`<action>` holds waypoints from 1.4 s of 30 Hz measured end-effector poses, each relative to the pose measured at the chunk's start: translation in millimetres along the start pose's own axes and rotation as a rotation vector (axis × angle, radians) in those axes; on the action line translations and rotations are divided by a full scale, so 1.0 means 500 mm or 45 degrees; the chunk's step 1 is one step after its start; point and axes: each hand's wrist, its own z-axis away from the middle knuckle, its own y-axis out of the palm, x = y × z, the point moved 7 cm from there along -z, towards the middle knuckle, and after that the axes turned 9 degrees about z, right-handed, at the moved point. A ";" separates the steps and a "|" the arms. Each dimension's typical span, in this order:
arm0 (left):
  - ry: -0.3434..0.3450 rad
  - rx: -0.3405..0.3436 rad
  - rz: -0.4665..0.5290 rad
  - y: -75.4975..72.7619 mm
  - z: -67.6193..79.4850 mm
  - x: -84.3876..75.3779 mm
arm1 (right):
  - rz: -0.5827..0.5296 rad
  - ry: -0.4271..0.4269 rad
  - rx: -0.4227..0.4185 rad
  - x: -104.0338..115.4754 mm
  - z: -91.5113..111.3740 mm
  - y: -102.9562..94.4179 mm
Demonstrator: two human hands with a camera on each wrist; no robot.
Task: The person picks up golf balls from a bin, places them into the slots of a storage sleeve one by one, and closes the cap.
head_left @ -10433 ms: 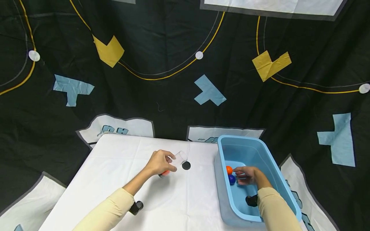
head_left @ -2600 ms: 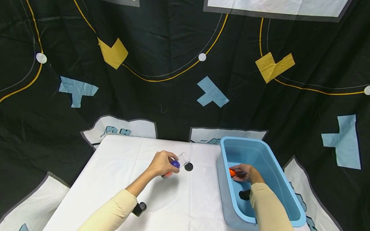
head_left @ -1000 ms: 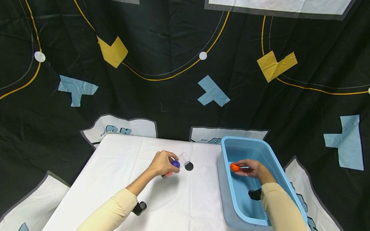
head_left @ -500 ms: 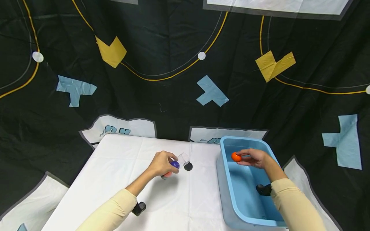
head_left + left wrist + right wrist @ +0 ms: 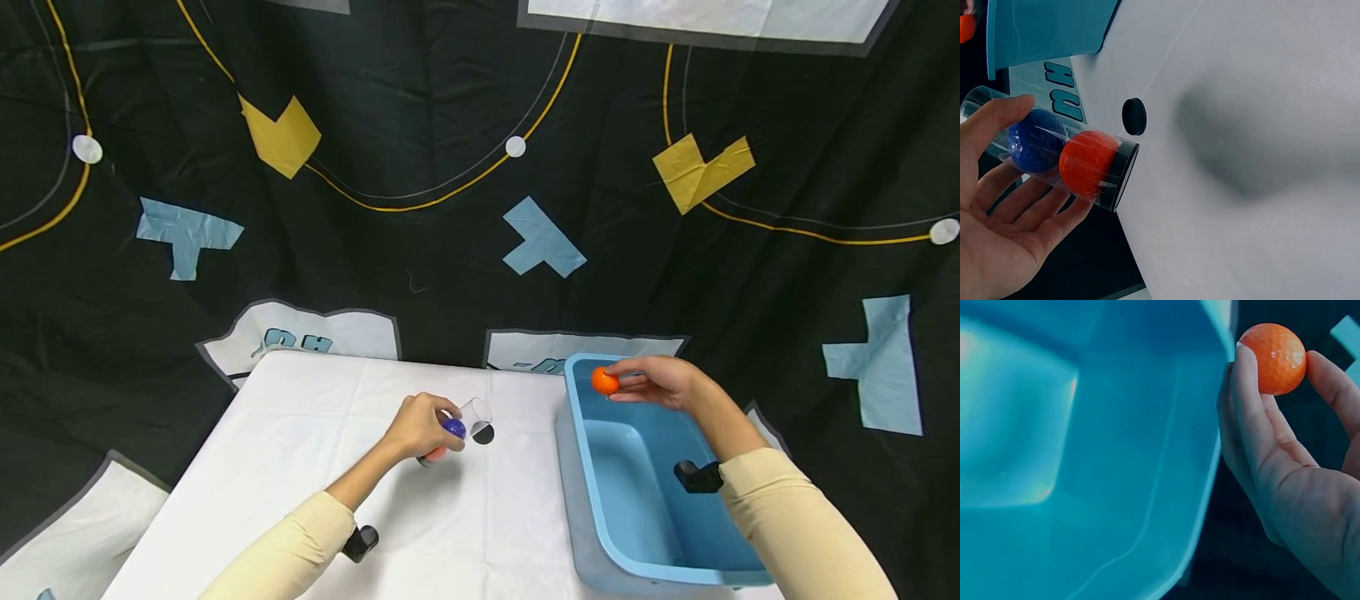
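Where the head view runs widest, a black cloth backdrop (image 5: 420, 83) hangs behind everything, marked with yellow curves and pieces of yellow and blue tape. In front of it, a white table (image 5: 525, 500) with a creased covering. On its right side, a light-blue rectangular plastic tub (image 5: 585, 492) with rounded corners.

Next in size, 2 bare hands in cream sleeves: left hand (image 5: 416, 427) above the table, right hand (image 5: 660, 382) above the far part of the tub. Left hand grasps a clear plastic cylindrical tube (image 5: 477, 412), thumb on 1 side, fingers on the other. Tube held at a slant, raised off the table (its shadow falls well apart from it), uncapped end toward the tub.

Near the tube, a round black cap (image 5: 1134, 116) lies on the table.

Balls, 3 counted. Inside the tube, a red-orange ball (image 5: 1089, 164) beside the black end piece (image 5: 1121, 181); next to it, nearer the uncapped end, a dark blue ball (image 5: 1037, 142). The 3rd, a bright orange dimpled ball (image 5: 1274, 359), is pinched between right thumb and fingertips, near the tub's rim.
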 end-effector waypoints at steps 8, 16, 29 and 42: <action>0.000 0.022 0.000 0.005 0.003 -0.005 | 0.126 -0.103 0.070 0.053 0.005 0.066; 0.002 0.029 0.009 0.011 0.003 -0.007 | 0.190 -0.126 0.073 0.070 -0.020 0.138; 0.027 0.042 0.000 0.019 0.001 -0.015 | 0.217 -0.119 0.033 0.072 -0.067 0.229; 0.020 0.057 0.012 0.021 0.004 -0.021 | 0.238 -0.108 0.077 0.055 -0.090 0.286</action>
